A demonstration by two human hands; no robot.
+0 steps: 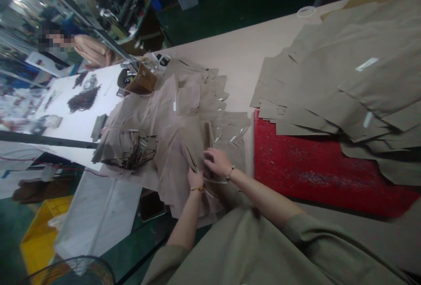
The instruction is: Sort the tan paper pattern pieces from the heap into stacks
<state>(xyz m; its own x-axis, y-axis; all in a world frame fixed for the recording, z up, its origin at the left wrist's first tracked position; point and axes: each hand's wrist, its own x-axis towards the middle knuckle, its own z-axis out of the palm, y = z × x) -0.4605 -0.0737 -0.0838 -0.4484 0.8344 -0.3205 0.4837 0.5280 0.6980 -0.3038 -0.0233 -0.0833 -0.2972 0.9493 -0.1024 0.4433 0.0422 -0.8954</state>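
The person wears a shirt (250, 250) of dull olive green, plain and unprinted where it shows, its loose front creased in soft folds beside the near edge of the worktop (243, 55). The left sleeve (167, 261) and right sleeve (311, 232) are the same olive, wide-cut and ending around the elbow, so the forearms are uncovered. Both hands are ungloved. Above the left hand (195, 179), a bracelet (196, 188) in orange and yellowish tones circles the wrist; above the right hand (217, 162) sits a thin dark band (231, 172) with a paler spot, its detail too small to make out.
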